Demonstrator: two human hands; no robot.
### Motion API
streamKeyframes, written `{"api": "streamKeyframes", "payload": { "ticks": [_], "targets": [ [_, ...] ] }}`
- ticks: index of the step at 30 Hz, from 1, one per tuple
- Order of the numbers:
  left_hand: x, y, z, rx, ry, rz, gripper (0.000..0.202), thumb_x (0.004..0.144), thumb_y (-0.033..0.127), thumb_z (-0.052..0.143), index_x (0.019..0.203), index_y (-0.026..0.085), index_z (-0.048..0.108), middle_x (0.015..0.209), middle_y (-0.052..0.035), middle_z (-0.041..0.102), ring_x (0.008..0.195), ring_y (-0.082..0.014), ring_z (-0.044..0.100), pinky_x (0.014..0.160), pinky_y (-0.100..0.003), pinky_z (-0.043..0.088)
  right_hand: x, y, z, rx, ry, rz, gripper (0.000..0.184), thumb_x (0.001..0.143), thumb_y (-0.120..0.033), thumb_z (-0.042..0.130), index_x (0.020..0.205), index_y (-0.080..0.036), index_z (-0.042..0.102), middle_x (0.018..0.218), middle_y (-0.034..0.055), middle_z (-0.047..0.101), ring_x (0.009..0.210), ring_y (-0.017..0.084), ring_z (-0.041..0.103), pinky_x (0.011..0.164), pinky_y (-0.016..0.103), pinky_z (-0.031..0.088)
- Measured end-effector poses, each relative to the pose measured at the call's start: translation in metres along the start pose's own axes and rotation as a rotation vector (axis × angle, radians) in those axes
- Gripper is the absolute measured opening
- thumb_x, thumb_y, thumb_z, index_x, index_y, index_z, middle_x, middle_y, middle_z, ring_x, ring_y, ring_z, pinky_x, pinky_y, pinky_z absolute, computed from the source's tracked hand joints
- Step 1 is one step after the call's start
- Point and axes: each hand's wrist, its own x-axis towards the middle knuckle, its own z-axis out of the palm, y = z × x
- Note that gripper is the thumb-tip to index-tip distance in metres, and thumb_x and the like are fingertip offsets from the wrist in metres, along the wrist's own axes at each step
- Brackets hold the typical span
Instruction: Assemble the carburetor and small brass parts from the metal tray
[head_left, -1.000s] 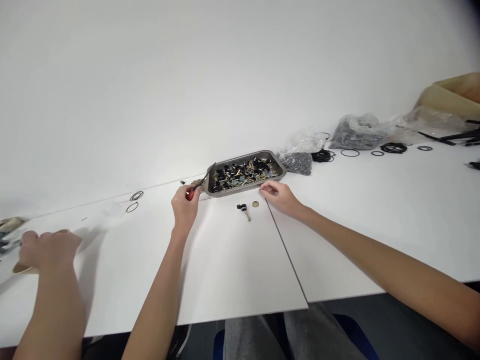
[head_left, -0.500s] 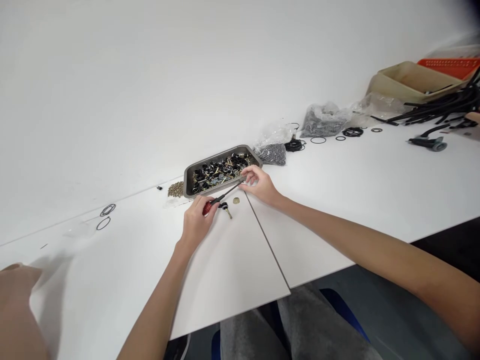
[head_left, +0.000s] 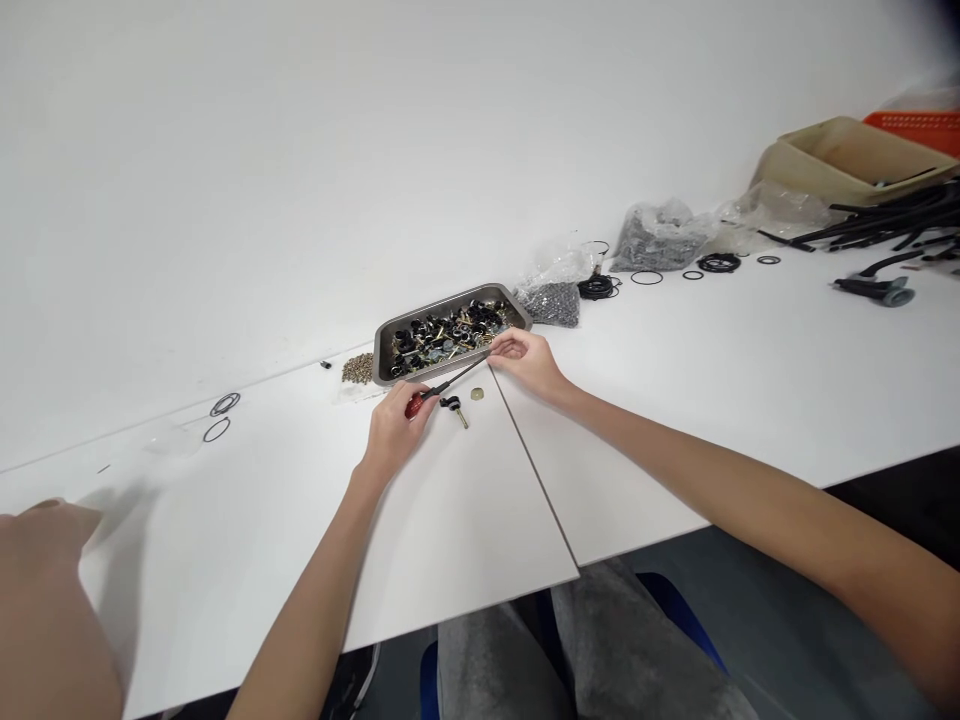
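The left hand (head_left: 393, 425) is pinching a screwdriver (head_left: 438, 389) whose tip is reaching the right hand's (head_left: 529, 362) curled grip, its hold unclear; a bolt (head_left: 459, 411) is lying just beside the left grip, a tray (head_left: 427, 373) beyond both.

The tray (head_left: 424, 375) rests on the table (head_left: 675, 380), small parts (head_left: 442, 342) inside. Before it: screwdriver (head_left: 415, 404). Disc (head_left: 477, 394): right of bolt (head_left: 462, 417). Plastic bag (head_left: 553, 303): right of tray.

both hands (head_left: 394, 425) bare | forearms (head_left: 652, 450) bare | trousers (head_left: 495, 665) grey (mottled, unevenly shaded)
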Motion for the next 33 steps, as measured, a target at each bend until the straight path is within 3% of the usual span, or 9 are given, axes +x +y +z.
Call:
{"api": "streamKeyframes", "payload": {
  "ticks": [5,9,15,33],
  "targets": [
    [-0.001,-0.010,0.001,0.018,-0.024,-0.085,0.022,0.089,0.039,0.056,0.095,0.020,0.065,0.089,-0.0052,0.064,0.076,-0.0157,0.059,0.073,-0.027,0.047,0.003,0.004,-0.003,0.311,0.025,0.289,0.030,0.057,-0.024,0.085,0.079,-0.016,0.066,0.081,0.0050,0.067,0.075,0.016,0.063,0.076,0.034,0.054],
    [-0.001,-0.008,0.001,-0.012,-0.012,-0.033,0.021,0.089,0.037,0.057,0.095,0.019,0.065,0.086,-0.0044,0.063,0.074,-0.0148,0.058,0.071,-0.026,0.045,0.004,0.006,-0.004,0.503,0.008,0.428,0.034,0.052,-0.020,0.089,0.076,-0.015,0.066,0.080,0.0059,0.068,0.079,0.018,0.066,0.078,0.033,0.056],
    [-0.001,-0.001,0.002,-0.009,-0.025,0.029,0.019,0.090,0.035,0.056,0.096,0.019,0.065,0.081,-0.0031,0.060,0.069,-0.0135,0.055,0.068,-0.026,0.044,0.003,0.012,-0.002,0.518,-0.047,0.440,0.031,0.056,-0.020,0.088,0.078,-0.015,0.066,0.077,0.0033,0.066,0.075,0.015,0.063,0.074,0.030,0.054],
    [-0.001,0.000,0.003,0.032,-0.034,0.029,0.018,0.090,0.034,0.056,0.097,0.019,0.064,0.082,-0.0028,0.059,0.069,-0.0130,0.055,0.065,-0.024,0.044,0.000,0.010,0.000,0.552,-0.087,0.485,0.028,0.058,-0.016,0.082,0.080,-0.014,0.065,0.077,0.0021,0.059,0.071,0.013,0.058,0.075,0.034,0.050]
  ]
}}
